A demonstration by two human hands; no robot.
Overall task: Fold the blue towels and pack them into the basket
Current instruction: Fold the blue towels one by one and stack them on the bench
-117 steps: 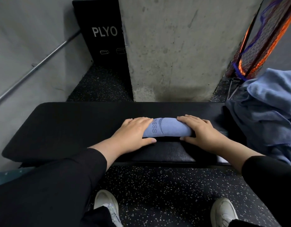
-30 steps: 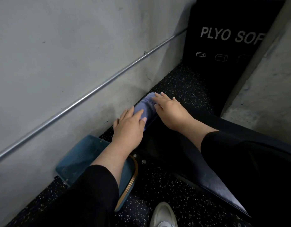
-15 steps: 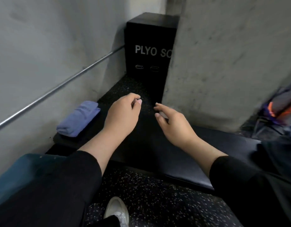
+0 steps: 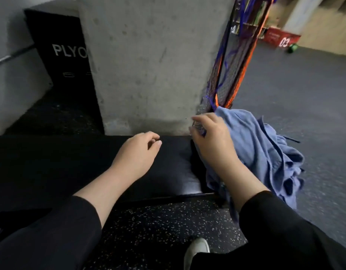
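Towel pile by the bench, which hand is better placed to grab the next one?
The right hand. It is at the near edge of the blue towel pile, fingers curled there. The left hand hovers empty over the black bench, farther from the pile.

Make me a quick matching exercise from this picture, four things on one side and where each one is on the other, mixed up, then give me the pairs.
Things:
1. pile of blue towels
2. left hand
3. black box
4. white shoe

Places:
A. on the speckled floor at the bottom
B. above the black bench, holding nothing
C. at the bench's right end, under the right hand
D. far left, behind the concrete pillar

Pairs: 1-C, 2-B, 3-D, 4-A
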